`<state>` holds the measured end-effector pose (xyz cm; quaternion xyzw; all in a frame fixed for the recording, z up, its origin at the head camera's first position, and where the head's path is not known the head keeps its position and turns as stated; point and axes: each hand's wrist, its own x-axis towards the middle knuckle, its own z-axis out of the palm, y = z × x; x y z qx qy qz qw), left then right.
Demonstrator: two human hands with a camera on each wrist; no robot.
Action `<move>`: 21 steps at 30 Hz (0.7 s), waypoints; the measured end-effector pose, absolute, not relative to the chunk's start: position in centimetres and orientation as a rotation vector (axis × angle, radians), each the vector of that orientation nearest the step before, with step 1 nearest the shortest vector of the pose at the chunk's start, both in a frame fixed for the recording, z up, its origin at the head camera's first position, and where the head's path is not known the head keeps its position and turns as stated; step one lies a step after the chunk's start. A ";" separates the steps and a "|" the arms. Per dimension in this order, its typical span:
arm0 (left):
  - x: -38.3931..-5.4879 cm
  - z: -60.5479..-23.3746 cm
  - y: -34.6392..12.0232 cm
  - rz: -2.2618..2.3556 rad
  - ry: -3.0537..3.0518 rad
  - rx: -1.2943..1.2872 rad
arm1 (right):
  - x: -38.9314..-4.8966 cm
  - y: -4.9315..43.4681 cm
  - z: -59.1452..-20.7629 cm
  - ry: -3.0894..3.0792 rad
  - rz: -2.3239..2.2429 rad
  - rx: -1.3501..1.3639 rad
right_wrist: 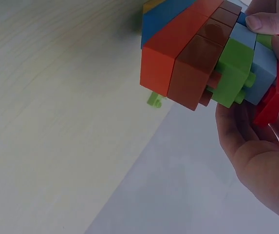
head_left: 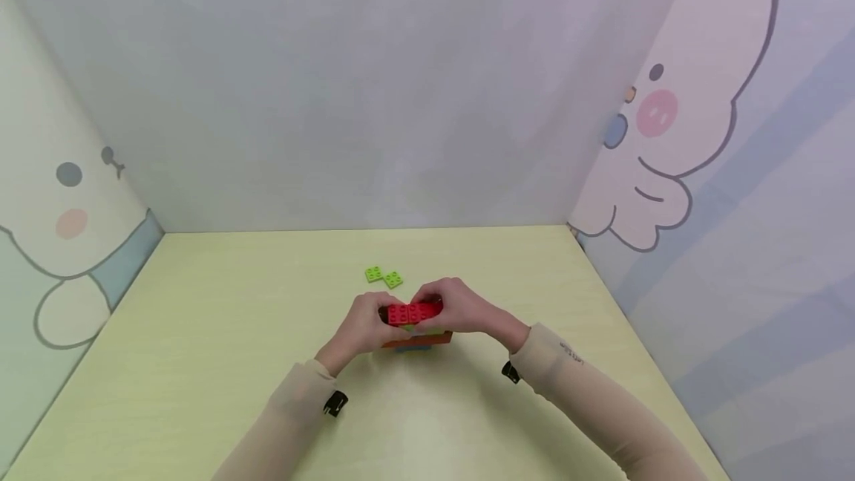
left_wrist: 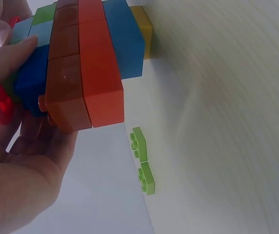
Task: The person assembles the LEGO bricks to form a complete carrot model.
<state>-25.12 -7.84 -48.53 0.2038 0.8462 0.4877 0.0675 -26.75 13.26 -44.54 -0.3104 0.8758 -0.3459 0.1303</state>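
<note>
A layered toy-brick stack stands on the table, held at its top by both hands. Red bricks [head_left: 398, 314] form the top, studs up. Below them the right wrist view shows light blue bricks [right_wrist: 263, 73] and a green brick [right_wrist: 234, 68]. Brown bricks [left_wrist: 66, 83], an orange-red layer [left_wrist: 100, 73], a blue brick [left_wrist: 124, 39] and a yellow brick [left_wrist: 144, 31] follow downward. My left hand [head_left: 365, 323] grips the left end, thumb on the near side and fingers behind. From the right end, my right hand [head_left: 461, 308] pinches the red bricks and upper layers the same way.
Two small lime-green bricks [head_left: 392, 280] lie side by side behind the stack, studs up. The pale yellow table [head_left: 254, 295] meets a grey back wall [head_left: 361, 95]. Side walls with cartoon animals [head_left: 695, 132] flank it.
</note>
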 end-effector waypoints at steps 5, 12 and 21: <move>-25.1 -48.5 -7.8 1.480 2.535 0.591 | -27.1 13.4 -44.4 2.504 -1.006 -0.913; -25.1 -48.3 -7.8 1.493 2.537 0.614 | -29.1 14.2 -44.6 2.375 -1.185 -0.868; -25.2 -48.4 -7.9 1.476 2.520 0.577 | -33.1 14.1 -47.8 2.540 -1.090 -0.709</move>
